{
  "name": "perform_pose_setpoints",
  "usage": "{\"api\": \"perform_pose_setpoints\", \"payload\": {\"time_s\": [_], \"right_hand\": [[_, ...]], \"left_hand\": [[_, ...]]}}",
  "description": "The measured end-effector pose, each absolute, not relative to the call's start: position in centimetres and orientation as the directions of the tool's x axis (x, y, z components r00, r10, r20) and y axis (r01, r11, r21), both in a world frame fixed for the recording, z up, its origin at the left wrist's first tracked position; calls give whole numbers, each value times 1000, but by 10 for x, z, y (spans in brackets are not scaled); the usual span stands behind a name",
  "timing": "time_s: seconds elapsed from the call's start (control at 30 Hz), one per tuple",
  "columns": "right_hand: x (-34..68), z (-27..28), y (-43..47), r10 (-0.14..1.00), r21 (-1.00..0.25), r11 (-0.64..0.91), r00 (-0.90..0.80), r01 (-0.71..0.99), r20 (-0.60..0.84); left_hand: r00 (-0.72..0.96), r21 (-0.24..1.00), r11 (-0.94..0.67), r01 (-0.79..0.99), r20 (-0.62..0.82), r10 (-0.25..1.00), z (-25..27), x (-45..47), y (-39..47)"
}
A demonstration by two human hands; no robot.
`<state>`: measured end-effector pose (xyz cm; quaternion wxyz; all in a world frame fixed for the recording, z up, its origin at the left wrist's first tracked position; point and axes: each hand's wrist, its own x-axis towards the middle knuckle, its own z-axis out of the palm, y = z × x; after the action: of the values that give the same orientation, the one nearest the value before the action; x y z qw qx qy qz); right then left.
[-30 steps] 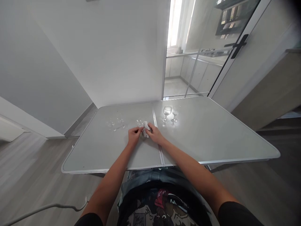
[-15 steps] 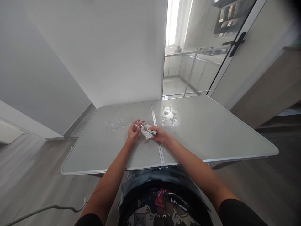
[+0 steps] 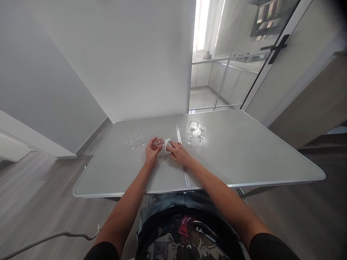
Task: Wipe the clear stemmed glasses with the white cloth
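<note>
My left hand (image 3: 152, 149) is closed round the bowl of a clear stemmed glass (image 3: 158, 142), held tilted above the table. A bunched white cloth (image 3: 167, 144) is gripped in my right hand (image 3: 177, 153), right beside the glass; its stem and foot are hidden by cloth and fingers. Two stemmed glasses stand upright to the right of my hands, a nearer-left goblet (image 3: 193, 129) and a second goblet (image 3: 202, 129) close by it. Over to the left, several clear glasses (image 3: 134, 141) are faint against the tabletop, and I cannot tell exactly how they stand.
The pale folding table (image 3: 244, 155) has a metal rim and a seam (image 3: 182, 159) down its middle. A white wall (image 3: 143, 61) and a glass door with a black handle (image 3: 279, 49) rise behind it. On the floor at lower left lies a grey hose (image 3: 62, 234).
My right hand has turned over, palm now more downward, and the cloth is bunched smaller within its fingers. My left hand still holds the glass, shifted slightly left. The view has moved a little.
</note>
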<state>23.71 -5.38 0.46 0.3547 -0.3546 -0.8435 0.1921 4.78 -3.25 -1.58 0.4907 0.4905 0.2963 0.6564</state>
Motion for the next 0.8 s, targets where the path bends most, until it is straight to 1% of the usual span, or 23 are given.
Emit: {"api": "perform_pose_setpoints", "payload": {"time_s": [0.03,0.07,0.1,0.13,0.17,0.2,0.23,0.27,0.3,0.33,0.37,0.4,0.47,0.5,0.53,0.57,0.6,0.63,0.67,0.7,0.73,0.77,0.8], "right_hand": [[237,5,-53,768,-701,614,-479,363,424],[238,5,-51,804,-826,513,-466,231,369],[238,6,-50,835,-925,372,-465,79,296],[239,7,-49,851,-977,202,-481,-72,211],[240,8,-49,849,-980,27,-513,-196,127],[241,9,-49,834,-951,-126,-550,-284,54],[241,10,-49,813,-911,-244,-583,-333,-4],[241,10,-49,796,-878,-322,-603,-354,-48],[240,9,-49,795,-860,-357,-602,-364,-75],[239,8,-48,812,-861,-349,-578,-370,-81],[238,6,-48,840,-879,-303,-539,-369,-64],[237,5,-47,868,-908,-226,-495,-353,-23],[236,2,-46,892,-966,-3,-438,-258,114],[236,1,-45,879,-975,132,-433,-180,199],[237,1,-45,849,-958,275,-447,-80,281],[238,0,-46,807,-908,417,-474,34,353],[240,0,-47,760,-824,546,-505,156,408],[241,0,-49,718,-711,646,-535,276,445],[243,0,-50,686,-590,711,-559,382,465],[243,0,-52,668,-482,742,-577,466,471],[243,0,-53,662,-407,750,-583,522,471],[243,0,-54,665,-375,746,-580,550,471],[242,-1,-54,673,-391,739,-574,548,467]], "left_hand": [[-22,869,-336,-363,352,936,-15,48,-34],[-10,867,-331,-373,353,936,-14,49,-35],[2,864,-326,-384,354,935,-12,49,-36],[16,861,-320,-395,355,935,-11,50,-38],[32,858,-314,-405,357,934,-10,51,-39],[51,857,-307,-414,358,932,-9,51,-40],[72,858,-298,-419,359,931,-9,51,-40],[90,859,-291,-421,358,929,-8,52,-41],[98,860,-287,-421,358,929,-8,52,-41],[94,861,-288,-420,357,929,-8,52,-40],[83,861,-292,-417,356,931,-8,51,-40],[67,860,-299,-413,356,932,-9,51,-39],[21,855,-326,-404,365,931,-10,50,-37],[-1,852,-340,-398,370,929,-11,50,-37],[-19,851,-352,-390,375,927,-12,50,-36],[-32,852,-360,-381,377,926,-13,49,-36],[-39,855,-364,-370,377,926,-14,49,-36],[-40,859,-364,-359,376,926,-14,49,-36],[-35,864,-363,-349,376,926,-15,49,-36],[-31,866,-365,-343,378,925,-16,49,-36],[-28,865,-367,-343,381,924,-16,49,-36],[-27,863,-369,-346,384,923,-16,49,-36],[-27,861,-369,-350,385,923,-16,49,-37]]}}
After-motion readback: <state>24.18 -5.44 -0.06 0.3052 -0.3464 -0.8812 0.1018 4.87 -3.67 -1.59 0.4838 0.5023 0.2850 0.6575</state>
